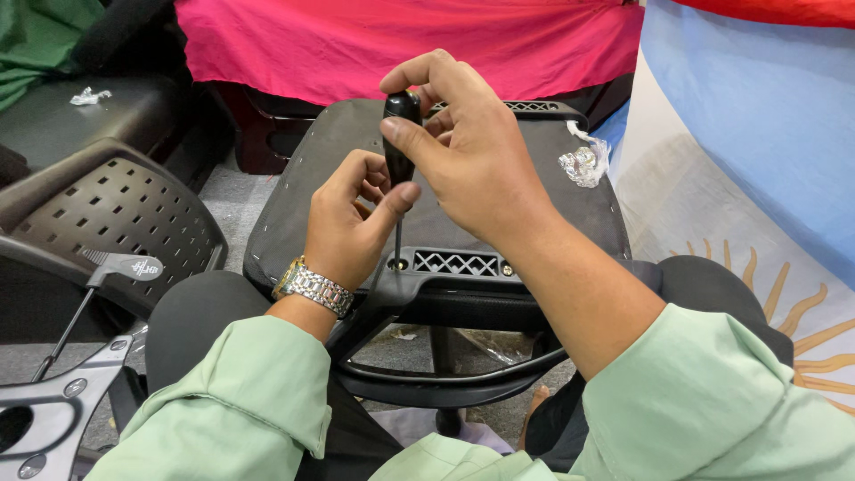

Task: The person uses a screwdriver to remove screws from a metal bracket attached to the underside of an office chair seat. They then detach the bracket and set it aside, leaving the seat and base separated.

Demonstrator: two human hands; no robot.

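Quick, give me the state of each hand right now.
Left hand: closed, fingers curled around the lower part of the screwdriver.
Right hand: closed on the screwdriver's black handle, holding it upright over the chair seat.

Grey carpeted floor (227,200) below. Bright pink cloth (356,44) draped across the far side, green cloth (36,40) in the top left corner. Pale blue and white flag with a golden sun (766,240) hanging along the right. Black perforated plastic chair backrest (116,214) lying at left, grey metal chair base part (62,401) at the bottom left corner. Even, soft light.
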